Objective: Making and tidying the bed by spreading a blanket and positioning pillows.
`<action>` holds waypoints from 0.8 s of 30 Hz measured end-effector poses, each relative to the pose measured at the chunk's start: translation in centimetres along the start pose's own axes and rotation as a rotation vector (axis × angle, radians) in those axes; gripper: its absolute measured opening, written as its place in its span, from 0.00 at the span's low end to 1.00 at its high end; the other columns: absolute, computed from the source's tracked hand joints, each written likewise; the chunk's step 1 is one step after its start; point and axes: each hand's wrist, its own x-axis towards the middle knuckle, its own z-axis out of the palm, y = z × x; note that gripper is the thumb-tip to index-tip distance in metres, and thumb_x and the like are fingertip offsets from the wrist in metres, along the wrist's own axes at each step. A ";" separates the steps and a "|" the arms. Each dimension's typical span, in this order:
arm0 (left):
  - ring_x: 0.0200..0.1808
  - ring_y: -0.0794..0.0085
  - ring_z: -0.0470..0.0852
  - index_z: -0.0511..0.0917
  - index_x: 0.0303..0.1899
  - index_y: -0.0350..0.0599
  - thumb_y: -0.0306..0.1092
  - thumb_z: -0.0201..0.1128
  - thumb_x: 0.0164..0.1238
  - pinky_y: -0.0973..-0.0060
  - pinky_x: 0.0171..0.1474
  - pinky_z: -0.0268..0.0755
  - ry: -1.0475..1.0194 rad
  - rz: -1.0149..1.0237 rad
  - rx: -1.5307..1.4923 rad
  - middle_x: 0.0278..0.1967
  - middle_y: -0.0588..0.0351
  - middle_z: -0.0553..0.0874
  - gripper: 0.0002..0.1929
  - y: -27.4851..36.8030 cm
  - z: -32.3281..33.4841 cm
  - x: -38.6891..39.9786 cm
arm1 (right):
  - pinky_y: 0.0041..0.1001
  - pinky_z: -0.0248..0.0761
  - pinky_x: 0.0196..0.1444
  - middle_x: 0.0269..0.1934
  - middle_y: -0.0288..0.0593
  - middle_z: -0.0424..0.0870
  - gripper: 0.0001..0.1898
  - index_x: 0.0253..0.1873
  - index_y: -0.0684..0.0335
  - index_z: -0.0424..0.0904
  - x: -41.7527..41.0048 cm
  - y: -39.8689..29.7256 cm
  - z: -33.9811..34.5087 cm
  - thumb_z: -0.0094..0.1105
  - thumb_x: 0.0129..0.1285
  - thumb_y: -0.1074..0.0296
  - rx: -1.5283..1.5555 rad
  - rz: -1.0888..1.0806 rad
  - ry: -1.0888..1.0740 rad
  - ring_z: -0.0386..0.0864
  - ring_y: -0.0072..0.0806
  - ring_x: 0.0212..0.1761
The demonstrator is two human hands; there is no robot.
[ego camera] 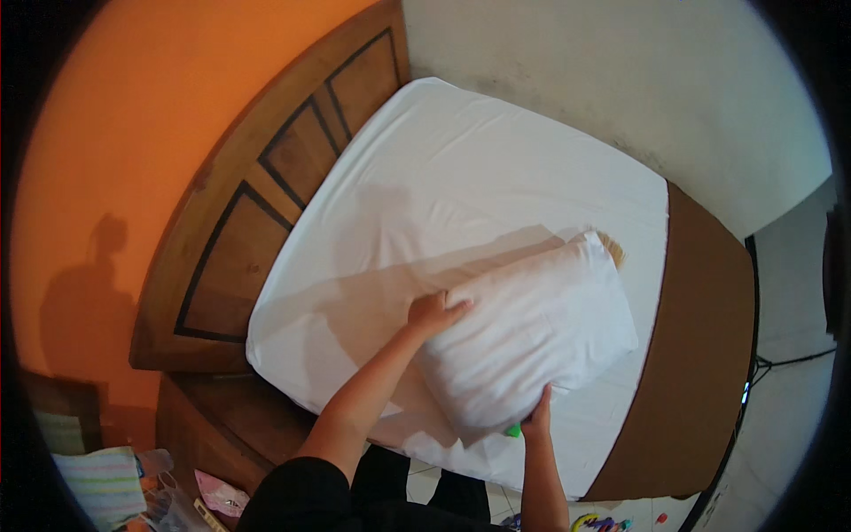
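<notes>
Between my two hands is a plump white pillow [532,326], held tilted above the bed. My left hand [435,314] grips its upper left edge, thumb on top. My right hand [540,413] grips the near edge, its fingers partly hidden underneath. A green piece [513,430] shows beside my right hand, under the pillow. Straw-like bristles [610,249] stick out past the pillow's far corner; whether they belong with the green piece is hidden. Beneath everything lies a white fitted sheet [479,159] with light wrinkles.
A brown panelled wooden headboard [266,173] rises at the left against an orange wall. Brown mattress surface [698,352] shows at the right end. Below left are a wooden ledge [226,412] and a striped cloth [103,482]. Colourful small items [602,523] lie on the tiled floor.
</notes>
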 end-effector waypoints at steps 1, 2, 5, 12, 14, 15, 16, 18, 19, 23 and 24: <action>0.47 0.56 0.78 0.75 0.47 0.36 0.67 0.51 0.53 0.67 0.49 0.69 0.005 -0.029 -0.055 0.42 0.43 0.81 0.37 -1.8 0.0 -1.6 | 0.37 0.54 0.64 0.65 0.43 0.58 0.35 0.67 0.58 0.52 -1.3 -0.4 1.1 0.43 0.62 0.41 0.035 0.037 -0.018 0.57 0.39 0.65; 0.46 0.57 0.79 0.75 0.47 0.37 0.65 0.53 0.54 0.68 0.49 0.69 0.003 -0.048 -0.116 0.42 0.43 0.81 0.35 -3.6 0.7 -2.9 | 0.37 0.55 0.64 0.64 0.44 0.60 0.35 0.67 0.59 0.53 -2.5 -0.9 2.0 0.44 0.62 0.42 0.016 -0.008 -0.066 0.59 0.40 0.64; 0.45 0.62 0.79 0.76 0.45 0.36 0.57 0.57 0.56 0.70 0.48 0.68 0.061 -0.017 -0.392 0.41 0.46 0.82 0.29 -7.8 1.7 -7.6 | 0.36 0.60 0.61 0.59 0.50 0.65 0.35 0.64 0.70 0.55 -6.8 -2.8 5.1 0.48 0.62 0.47 -0.056 -0.063 -0.045 0.66 0.41 0.59; 0.34 0.72 0.80 0.79 0.36 0.35 0.46 0.62 0.56 0.74 0.39 0.70 0.348 -0.023 -0.779 0.31 0.49 0.83 0.19 -5.1 -10.5 -11.7 | 0.33 0.68 0.52 0.51 0.53 0.74 0.31 0.58 0.75 0.63 -11.9 -5.6 18.4 0.50 0.61 0.51 -0.163 -0.161 0.112 0.74 0.39 0.49; 0.27 0.75 0.77 0.79 0.31 0.36 0.44 0.63 0.56 0.74 0.34 0.68 0.546 0.110 -0.760 0.25 0.51 0.82 0.17 -5.4 -14.2 -10.0 | 0.32 0.68 0.52 0.50 0.52 0.74 0.30 0.57 0.75 0.64 -11.1 -5.9 22.4 0.51 0.61 0.52 -0.152 -0.221 0.050 0.74 0.39 0.49; 0.24 0.76 0.75 0.78 0.28 0.36 0.44 0.63 0.56 0.74 0.31 0.67 0.573 0.123 -0.744 0.22 0.52 0.81 0.16 -5.9 -16.2 -9.2 | 0.31 0.68 0.52 0.50 0.52 0.74 0.30 0.57 0.76 0.64 -10.4 -5.9 24.3 0.51 0.61 0.52 -0.215 -0.307 0.056 0.74 0.38 0.48; 0.23 0.75 0.73 0.77 0.26 0.36 0.45 0.63 0.56 0.74 0.29 0.66 0.638 0.128 -0.663 0.20 0.52 0.79 0.17 -6.1 -18.4 -8.7 | 0.31 0.68 0.52 0.50 0.52 0.74 0.30 0.57 0.76 0.64 -9.6 -6.0 26.2 0.51 0.61 0.53 -0.276 -0.391 0.063 0.74 0.38 0.48; 0.21 0.75 0.70 0.76 0.25 0.36 0.45 0.63 0.55 0.74 0.28 0.65 0.709 0.136 -0.574 0.19 0.51 0.78 0.18 -7.3 -22.1 -7.3 | 0.30 0.66 0.54 0.53 0.53 0.72 0.30 0.59 0.75 0.62 -7.6 -6.1 30.4 0.50 0.61 0.54 -0.301 -0.382 0.049 0.73 0.37 0.51; 0.22 0.72 0.73 0.76 0.26 0.36 0.46 0.63 0.55 0.74 0.29 0.66 0.788 0.143 -0.486 0.20 0.50 0.78 0.18 -8.2 -23.8 -6.4 | 0.30 0.64 0.55 0.54 0.52 0.71 0.30 0.60 0.74 0.61 -5.9 -5.8 32.0 0.51 0.61 0.55 -0.263 -0.426 -0.028 0.71 0.36 0.53; 0.38 0.54 0.81 0.78 0.39 0.36 0.47 0.60 0.56 0.67 0.39 0.70 0.998 0.128 -0.279 0.33 0.42 0.82 0.20 -12.6 -28.2 -2.4 | 0.30 0.61 0.58 0.58 0.51 0.66 0.31 0.63 0.71 0.55 -0.7 -4.8 38.5 0.51 0.62 0.56 -0.172 -0.457 -0.196 0.67 0.36 0.57; 0.38 0.54 0.81 0.78 0.39 0.36 0.47 0.60 0.56 0.67 0.39 0.70 0.994 0.127 -0.272 0.33 0.42 0.82 0.20 -14.9 -28.4 -1.0 | 0.30 0.62 0.58 0.58 0.50 0.66 0.32 0.64 0.69 0.53 1.2 -4.2 39.6 0.52 0.62 0.57 -0.147 -0.385 -0.235 0.67 0.37 0.57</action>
